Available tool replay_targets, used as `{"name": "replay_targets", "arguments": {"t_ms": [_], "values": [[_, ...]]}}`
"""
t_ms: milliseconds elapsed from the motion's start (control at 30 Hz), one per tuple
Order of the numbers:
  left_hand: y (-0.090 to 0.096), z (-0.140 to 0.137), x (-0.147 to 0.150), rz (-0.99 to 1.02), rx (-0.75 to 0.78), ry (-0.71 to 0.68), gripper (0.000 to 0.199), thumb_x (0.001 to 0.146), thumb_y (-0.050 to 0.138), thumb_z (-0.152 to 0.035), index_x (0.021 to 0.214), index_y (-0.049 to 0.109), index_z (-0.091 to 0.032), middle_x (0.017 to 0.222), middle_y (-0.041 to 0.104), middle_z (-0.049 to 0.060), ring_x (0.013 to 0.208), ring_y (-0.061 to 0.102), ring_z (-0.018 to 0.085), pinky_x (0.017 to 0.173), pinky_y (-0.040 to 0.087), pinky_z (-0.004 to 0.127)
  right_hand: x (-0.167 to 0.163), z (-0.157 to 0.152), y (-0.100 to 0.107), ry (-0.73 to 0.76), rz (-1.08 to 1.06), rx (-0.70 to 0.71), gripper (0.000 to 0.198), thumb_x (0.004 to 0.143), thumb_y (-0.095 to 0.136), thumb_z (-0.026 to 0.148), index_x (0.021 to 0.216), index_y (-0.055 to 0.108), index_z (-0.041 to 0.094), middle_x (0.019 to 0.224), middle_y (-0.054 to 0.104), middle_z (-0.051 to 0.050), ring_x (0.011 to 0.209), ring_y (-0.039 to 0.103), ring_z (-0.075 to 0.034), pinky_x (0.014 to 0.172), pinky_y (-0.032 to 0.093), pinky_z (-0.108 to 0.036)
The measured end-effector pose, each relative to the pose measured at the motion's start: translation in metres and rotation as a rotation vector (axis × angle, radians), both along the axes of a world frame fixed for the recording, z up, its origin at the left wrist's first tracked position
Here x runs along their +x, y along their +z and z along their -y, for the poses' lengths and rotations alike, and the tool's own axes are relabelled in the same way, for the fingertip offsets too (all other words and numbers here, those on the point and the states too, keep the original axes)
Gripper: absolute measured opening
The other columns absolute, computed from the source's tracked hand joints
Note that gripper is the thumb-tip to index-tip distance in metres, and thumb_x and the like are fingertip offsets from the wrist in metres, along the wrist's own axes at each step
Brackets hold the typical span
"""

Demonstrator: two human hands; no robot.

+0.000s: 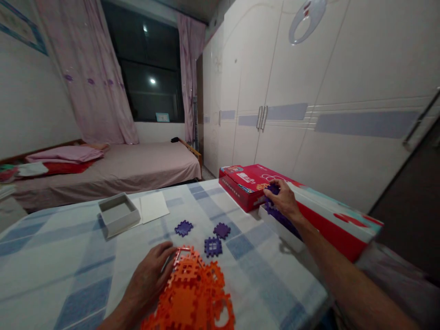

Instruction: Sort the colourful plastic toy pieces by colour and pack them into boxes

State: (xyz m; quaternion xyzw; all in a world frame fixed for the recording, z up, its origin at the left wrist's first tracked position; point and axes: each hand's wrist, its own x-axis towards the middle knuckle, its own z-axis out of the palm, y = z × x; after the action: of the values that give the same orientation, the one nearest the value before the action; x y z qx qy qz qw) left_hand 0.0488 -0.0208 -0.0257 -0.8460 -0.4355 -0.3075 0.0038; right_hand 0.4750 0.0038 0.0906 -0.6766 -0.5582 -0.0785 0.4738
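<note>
Right hand (286, 198) pinching a purple piece (271, 189) at the far end of the white box (279, 224), whose long axis slants back rightward toward me, I have the orange pieces (187, 300) well off to its near left, beside my nearer left hand (149, 268), whose grip I cannot tell.

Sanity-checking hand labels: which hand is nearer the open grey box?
Left. The left hand is beside the orange pieces, on the near side of the grey box and to its right; the right hand is farther right, holding a purple piece near the red box.
</note>
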Motion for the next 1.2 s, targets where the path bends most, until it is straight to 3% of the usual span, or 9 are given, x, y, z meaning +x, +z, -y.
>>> {"name": "replay_targets", "arguments": {"t_ms": [100, 200, 433, 700, 833, 933, 1033, 1100, 1200], "values": [[-0.001, -0.002, -0.001, -0.013, 0.023, -0.003, 0.031, 0.088, 0.045, -0.039, 0.103, 0.067, -0.023, 0.108, 0.067, 0.008, 0.099, 0.065, 0.022, 0.085, 0.055, 0.036, 0.044, 0.014, -0.007, -0.09, 0.132, -0.054, 0.039, 0.069, 0.056, 0.041, 0.099, 0.058, 0.016, 0.096, 0.06, -0.008, 0.09, 0.056, -0.022, 0.085, 0.044, -0.036], [0.0, -0.003, -0.001, -0.023, 0.045, -0.008, 0.033, 0.089, 0.043, -0.04, 0.102, 0.067, -0.023, 0.107, 0.067, 0.008, 0.097, 0.065, 0.021, 0.084, 0.055, 0.035, 0.063, 0.023, -0.019, -0.096, 0.203, -0.163, 0.039, 0.069, 0.057, 0.039, 0.1, 0.059, 0.015, 0.096, 0.06, -0.009, 0.09, 0.056, -0.023, 0.084, 0.044, -0.037], [-0.003, -0.003, -0.002, -0.049, 0.048, 0.004, 0.034, 0.089, 0.042, -0.04, 0.103, 0.067, -0.022, 0.108, 0.066, 0.009, 0.098, 0.064, 0.021, 0.085, 0.055, 0.035, 0.054, 0.033, -0.028, 0.147, 0.109, -0.347, 0.043, 0.081, 0.049, 0.048, 0.113, 0.058, 0.02, 0.107, 0.065, -0.008, 0.095, 0.061, -0.022, 0.086, 0.046, -0.035], [-0.002, -0.003, -0.002, -0.048, 0.009, 0.002, 0.032, 0.088, 0.044, -0.037, 0.105, 0.066, -0.021, 0.11, 0.065, 0.009, 0.1, 0.063, 0.022, 0.086, 0.054, 0.036, 0.048, 0.039, -0.022, 0.147, 0.051, -0.384, 0.039, 0.087, 0.037, 0.043, 0.101, 0.065, 0.02, 0.102, 0.068, -0.007, 0.095, 0.063, -0.023, 0.087, 0.046, -0.036], [0.004, 0.003, 0.001, -0.041, -0.021, 0.007, 0.031, 0.089, 0.043, -0.034, 0.105, 0.066, -0.019, 0.11, 0.065, 0.01, 0.101, 0.062, 0.022, 0.088, 0.052, 0.037, 0.015, 0.035, -0.015, 0.184, 0.018, -0.281, 0.035, 0.084, 0.045, 0.04, 0.102, 0.064, 0.018, 0.105, 0.067, -0.008, 0.096, 0.062, -0.022, 0.087, 0.047, -0.037], [0.007, 0.005, 0.004, -0.041, -0.037, 0.006, 0.031, 0.09, 0.042, -0.031, 0.106, 0.065, -0.017, 0.111, 0.063, 0.011, 0.102, 0.06, 0.021, 0.089, 0.051, 0.037, -0.032, 0.031, -0.016, 0.463, -0.016, -0.403, 0.034, 0.082, 0.051, 0.037, 0.107, 0.062, 0.018, 0.109, 0.065, -0.008, 0.097, 0.061, -0.02, 0.084, 0.049, -0.033], [0.007, 0.006, 0.005, -0.052, -0.044, 0.007, 0.031, 0.09, 0.043, -0.03, 0.107, 0.064, -0.016, 0.111, 0.063, 0.012, 0.103, 0.06, 0.022, 0.09, 0.051, 0.037, -0.084, 0.027, -0.028, 0.692, 0.094, -0.554, 0.04, 0.08, 0.056, 0.033, 0.117, 0.058, 0.018, 0.118, 0.06, -0.008, 0.101, 0.059, -0.02, 0.086, 0.047, -0.032], [0.008, 0.006, 0.005, -0.056, -0.044, 0.009, 0.03, 0.089, 0.043, -0.028, 0.107, 0.064, -0.016, 0.112, 0.062, 0.012, 0.103, 0.06, 0.022, 0.09, 0.051, 0.037, -0.11, 0.022, -0.041, 0.727, 0.231, -0.584, 0.042, 0.079, 0.057, 0.029, 0.12, 0.057, 0.017, 0.12, 0.058, -0.01, 0.106, 0.056, -0.021, 0.092, 0.043, -0.034], [0.01, 0.007, 0.006, -0.055, -0.043, 0.003, 0.029, 0.089, 0.043, -0.026, 0.106, 0.064, -0.016, 0.111, 0.063, 0.011, 0.102, 0.06, 0.021, 0.088, 0.051, 0.037, -0.13, 0.012, -0.059, 0.644, 0.388, -0.578, 0.041, 0.081, 0.055, 0.025, 0.12, 0.057, 0.013, 0.118, 0.057, -0.013, 0.108, 0.052, -0.024, 0.095, 0.039, -0.038]]}}
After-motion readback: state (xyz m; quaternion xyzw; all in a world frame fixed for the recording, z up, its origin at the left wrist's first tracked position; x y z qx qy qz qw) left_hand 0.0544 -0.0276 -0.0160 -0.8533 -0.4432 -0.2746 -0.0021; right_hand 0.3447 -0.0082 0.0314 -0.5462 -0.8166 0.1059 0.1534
